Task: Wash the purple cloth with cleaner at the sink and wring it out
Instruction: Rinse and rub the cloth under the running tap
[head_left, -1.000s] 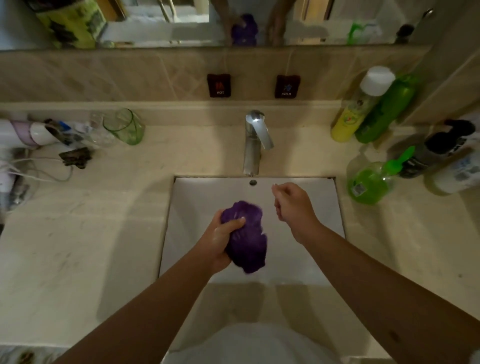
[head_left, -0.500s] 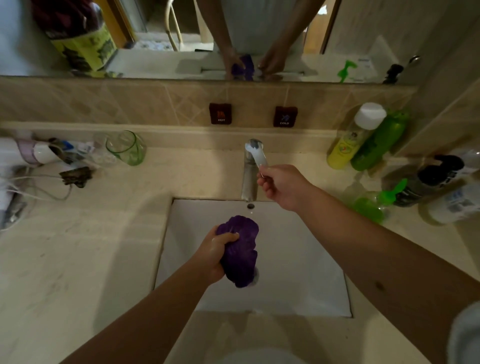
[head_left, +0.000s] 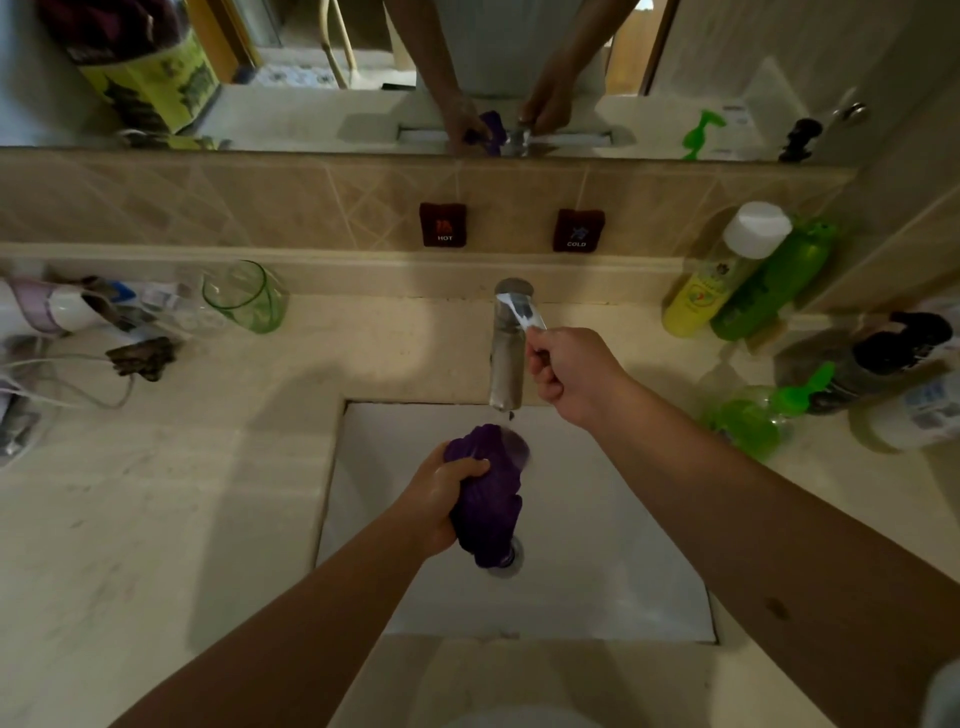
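The purple cloth is bunched up and hangs over the white sink basin, right under the spout. My left hand is shut on the cloth's left side. The chrome faucet stands at the back of the basin. My right hand pinches the tip of the faucet's lever handle. A blurred patch at the cloth's top edge may be water; I cannot tell. A green pump bottle of cleaner sits on the counter right of the basin.
Yellow bottle and green bottle lean in the back right corner; a dark pump bottle and white bottle stand far right. Green glass, hair dryer and cords lie on the left counter.
My right hand rose from above the basin to the faucet lever and gripped it. My left hand stayed on the cloth, which now sits under the spout.
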